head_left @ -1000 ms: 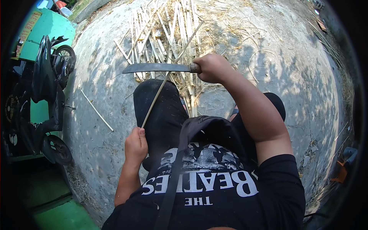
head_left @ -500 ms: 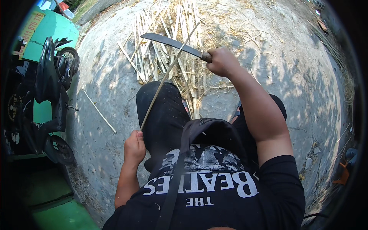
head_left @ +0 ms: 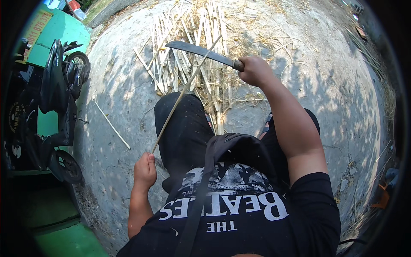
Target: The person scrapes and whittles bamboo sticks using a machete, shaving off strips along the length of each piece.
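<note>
The left hand (head_left: 145, 170) is gripping the lower end of a thin stick (head_left: 185, 92), fingers clamped around it; the stick is slanting up over the knee; the right hand (head_left: 255, 70) is holding a knife (head_left: 200, 50), fingers closed on its handle, blade crossing the stick above a pile of split sticks (head_left: 188, 60) on the ground (head_left: 325, 98); a motorbike (head_left: 58, 103) is standing at left.

Right hand (head_left: 255, 70) gripping machete (head_left: 199, 50), left hand (head_left: 145, 171) holding thin bamboo strip (head_left: 184, 93), split strips (head_left: 184, 64) beyond
</note>
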Tool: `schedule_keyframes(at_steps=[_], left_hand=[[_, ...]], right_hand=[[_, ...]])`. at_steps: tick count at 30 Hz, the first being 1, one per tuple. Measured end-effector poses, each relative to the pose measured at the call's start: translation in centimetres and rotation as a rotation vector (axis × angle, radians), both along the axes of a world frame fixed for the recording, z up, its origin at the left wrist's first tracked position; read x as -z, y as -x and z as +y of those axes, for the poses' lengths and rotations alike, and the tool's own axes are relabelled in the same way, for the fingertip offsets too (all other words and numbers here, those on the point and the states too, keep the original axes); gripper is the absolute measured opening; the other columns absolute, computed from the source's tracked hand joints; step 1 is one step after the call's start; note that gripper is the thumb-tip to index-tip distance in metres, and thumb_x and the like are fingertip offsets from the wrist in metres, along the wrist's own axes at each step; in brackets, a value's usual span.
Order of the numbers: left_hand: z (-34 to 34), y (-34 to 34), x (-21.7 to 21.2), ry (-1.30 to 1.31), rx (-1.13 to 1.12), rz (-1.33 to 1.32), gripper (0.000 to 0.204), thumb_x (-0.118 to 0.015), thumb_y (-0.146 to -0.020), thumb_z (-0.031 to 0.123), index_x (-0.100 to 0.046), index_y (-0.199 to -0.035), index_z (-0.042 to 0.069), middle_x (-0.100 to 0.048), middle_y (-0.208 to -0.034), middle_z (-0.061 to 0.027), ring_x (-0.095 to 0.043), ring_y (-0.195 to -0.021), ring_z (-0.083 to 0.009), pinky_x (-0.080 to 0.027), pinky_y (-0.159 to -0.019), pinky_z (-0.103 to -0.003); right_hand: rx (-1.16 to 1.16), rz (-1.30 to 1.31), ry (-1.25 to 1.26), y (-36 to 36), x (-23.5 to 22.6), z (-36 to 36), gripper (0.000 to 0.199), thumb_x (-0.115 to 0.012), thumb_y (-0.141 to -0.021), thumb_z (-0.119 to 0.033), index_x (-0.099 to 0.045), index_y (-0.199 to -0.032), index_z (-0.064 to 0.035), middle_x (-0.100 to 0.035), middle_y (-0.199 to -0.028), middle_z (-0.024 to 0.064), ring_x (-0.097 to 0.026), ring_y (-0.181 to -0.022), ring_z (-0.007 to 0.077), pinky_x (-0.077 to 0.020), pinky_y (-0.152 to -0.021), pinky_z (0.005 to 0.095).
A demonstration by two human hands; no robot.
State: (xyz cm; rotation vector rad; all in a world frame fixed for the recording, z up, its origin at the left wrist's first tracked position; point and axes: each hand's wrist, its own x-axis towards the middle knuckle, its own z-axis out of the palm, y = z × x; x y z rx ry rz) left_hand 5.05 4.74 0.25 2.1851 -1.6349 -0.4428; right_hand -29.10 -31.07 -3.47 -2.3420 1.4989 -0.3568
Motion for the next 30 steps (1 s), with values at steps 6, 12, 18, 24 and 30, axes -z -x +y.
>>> schedule_keyframes(at_steps=[6,12,18,24,30], left_hand=[[-0.4,0.7,0.0,0.007,-0.029,0.004,0.035,-0.045,-0.109,0.026,-0.058,-0.089,0.000,-0.059,-0.069,-0.0235,-0.059,-0.065,-0.0469,-0.044,-0.059,-0.051],[2.1,-2.6,1.7,0.022,0.043,-0.072,0.038,-0.044,-0.110,0.029,-0.056,-0.087,0.001,-0.055,-0.065,-0.0187,-0.058,-0.059,-0.0369,-0.043,-0.057,-0.044],[1.2,-2.1,0.4,-0.009,0.015,-0.041,0.034,-0.046,-0.108,0.026,-0.057,-0.089,0.001,-0.057,-0.065,-0.0223,-0.059,-0.062,-0.0473,-0.043,-0.056,-0.051],[0.3,-1.0,0.8,0.053,0.057,0.019,0.035,-0.045,-0.108,0.026,-0.057,-0.087,0.001,-0.058,-0.066,-0.0216,-0.059,-0.061,-0.0445,-0.043,-0.056,-0.049],[2.5,-2.9,1.3,0.044,0.036,-0.014,0.035,-0.047,-0.108,0.026,-0.057,-0.087,0.001,-0.057,-0.065,-0.0211,-0.059,-0.061,-0.0445,-0.044,-0.056,-0.048]], right_hand=[[-0.326,0.019,0.151,-3.8,-1.5,3.2,0.008,-0.068,-0.079,-0.020,-0.066,-0.085,-0.0138,-0.070,-0.077,0.0105,-0.070,-0.076,0.0347,-0.0554,-0.072,0.0497],[-0.052,-0.073,0.190,-0.7,-0.1,-0.2,0.008,-0.068,-0.082,-0.020,-0.070,-0.088,-0.0149,-0.071,-0.080,0.0099,-0.071,-0.080,0.0331,-0.0562,-0.074,0.0475],[0.082,-0.075,-0.050,-0.8,-1.3,0.7,0.018,-0.065,-0.083,-0.020,-0.071,-0.097,-0.0124,-0.072,-0.093,0.0137,-0.071,-0.091,0.0347,-0.0561,-0.081,0.0483],[-0.277,-0.058,0.199,-3.0,-1.0,2.3,0.009,-0.067,-0.078,-0.019,-0.066,-0.084,-0.0122,-0.068,-0.075,0.0129,-0.069,-0.076,0.0379,-0.0538,-0.070,0.0510],[-0.057,-0.066,0.127,-0.6,-0.9,-0.3,0.010,-0.066,-0.081,-0.019,-0.068,-0.087,-0.0112,-0.071,-0.081,0.0135,-0.070,-0.080,0.0357,-0.0554,-0.075,0.0485]])
